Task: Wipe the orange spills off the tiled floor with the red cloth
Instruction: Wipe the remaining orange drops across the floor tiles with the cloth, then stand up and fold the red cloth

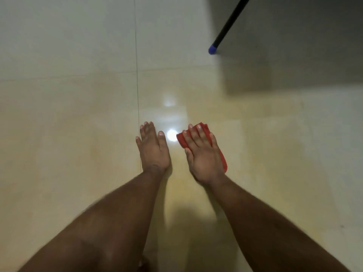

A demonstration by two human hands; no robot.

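Two bare hands lie palm-down on the tiled floor [78, 134], forearms reaching in from the bottom edge of the view. Right hand [203, 154] presses flat on the red cloth [181, 141] — fingers straight and slightly spread, thumb lying along the cloth's left side. Cloth looks folded; its red shows past the fingertips at the top, at the left by the index finger, and as a strip along the hand's right edge down toward the wrist. Left hand [154, 149] rests flat on the bare tile just beside the right one, not touching the cloth; fingers straight and close together, thumb a little apart from them. A thin grout line [137, 75] runs from the top edge of the floor down to the left hand's outer edge. Between the two hands sits a bright round glare spot [172, 135], a fainter one above it. Floor near the hands has a yellowish tint; cannot tell whether that is spill residue or lighting — no distinct orange patch is visible. Toward the floor's top right corner, a black pole with a blue tip [213, 49] touches down in a dark shadowed patch, well apart from both hands.
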